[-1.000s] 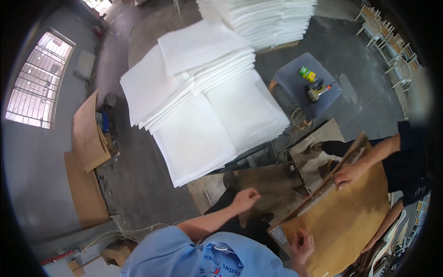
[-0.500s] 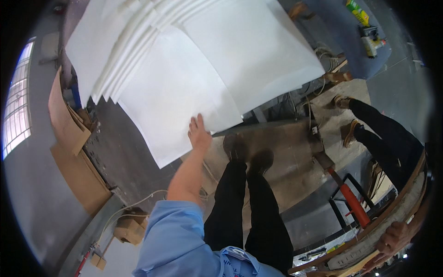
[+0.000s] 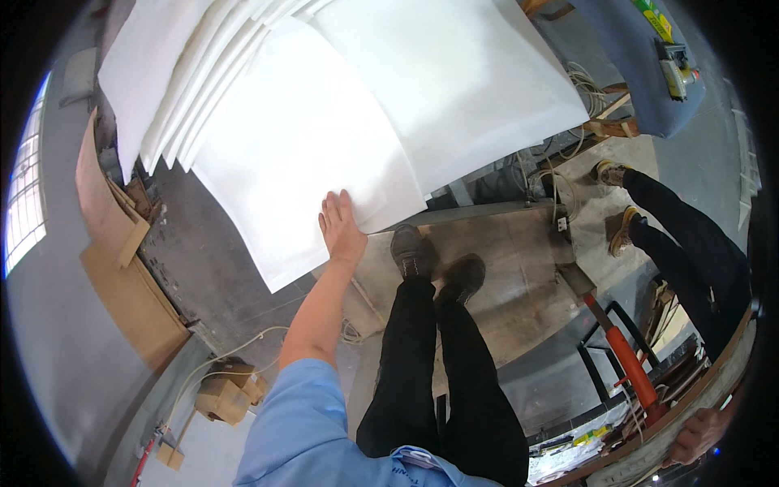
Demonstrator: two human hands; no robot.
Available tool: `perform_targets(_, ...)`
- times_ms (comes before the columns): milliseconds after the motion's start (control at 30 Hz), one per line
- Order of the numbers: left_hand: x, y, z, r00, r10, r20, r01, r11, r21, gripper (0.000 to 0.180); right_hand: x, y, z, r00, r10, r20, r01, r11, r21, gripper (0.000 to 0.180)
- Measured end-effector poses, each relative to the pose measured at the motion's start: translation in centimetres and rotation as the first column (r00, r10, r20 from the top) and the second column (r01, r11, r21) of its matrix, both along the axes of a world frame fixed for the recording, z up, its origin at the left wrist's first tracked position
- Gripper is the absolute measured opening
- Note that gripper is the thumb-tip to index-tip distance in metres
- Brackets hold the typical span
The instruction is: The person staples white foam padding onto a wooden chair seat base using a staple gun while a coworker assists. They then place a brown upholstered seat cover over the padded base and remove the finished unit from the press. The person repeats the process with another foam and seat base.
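My left hand [image 3: 342, 231] lies on the near edge of a large white sheet [image 3: 292, 138], its fingers spread flat over the top. Whether the thumb reaches under the edge cannot be seen. This sheet sags down at its near left corner. To its right lies another wide white sheet [image 3: 454, 81], partly overlapped by it. Several more white sheets [image 3: 191, 105] fan out in overlapping layers on the left. What the sheets are made of is unclear. My right hand is out of view.
At right stand another person's legs [image 3: 682, 211]; a hand [image 3: 698, 434] there grips a curved wooden edge [image 3: 617, 454]. Below them is a red cylinder [image 3: 633, 365]. Cardboard sheets [image 3: 134, 308] lean at left, near a cardboard box [image 3: 223, 398]. Cables [image 3: 584, 89] hang beside the sheets.
The view has shifted a little. My left hand stays on the sheet's near edge, its fingers slightly more spread. The hand at lower right has moved downward along the wooden edge.
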State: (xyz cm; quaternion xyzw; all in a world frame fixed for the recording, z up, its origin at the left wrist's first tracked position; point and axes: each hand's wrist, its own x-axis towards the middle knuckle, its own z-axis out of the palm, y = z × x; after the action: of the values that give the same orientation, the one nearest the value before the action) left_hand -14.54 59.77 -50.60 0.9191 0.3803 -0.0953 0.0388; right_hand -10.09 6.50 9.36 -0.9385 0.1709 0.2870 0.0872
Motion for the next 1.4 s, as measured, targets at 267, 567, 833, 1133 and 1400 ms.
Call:
perform_targets(267,-1.1,11.1,7.4,0.927,0.268,0.262,-0.207,0.949,-0.240,0.060,-1.0,0.0,1.3,0.982,0.189,-0.011,-0.188,0.982,0.033,0.041)
perform_targets(567,1.5,18.4,32.1,0.754,0.527,0.394,-0.249,0.783,-0.570,0.039,1.8,-0.5,0.6,0.866,0.465,0.185,-0.500,0.827,0.259,0.041)
perform_targets(833,-2.6,16.5,62.9,0.529,0.733,0.428,-0.214,0.603,-0.768,0.053,0.7,0.5,-0.5,0.826,0.230,0.515,-0.516,0.679,0.523,0.039)
perform_targets(1133,-12.6,7.7,93.0,0.296,0.582,0.757,0.292,0.700,-0.652,0.055,15.8,33.8,-14.5,0.908,0.317,-0.274,0.369,-0.294,0.882,0.134)
perform_targets(1400,-23.0,8.8,94.1,0.055,0.544,0.837,0.334,0.780,-0.529,0.059,11.5,48.5,-6.4,0.451,0.892,-0.022,0.728,-0.354,0.588,0.106)
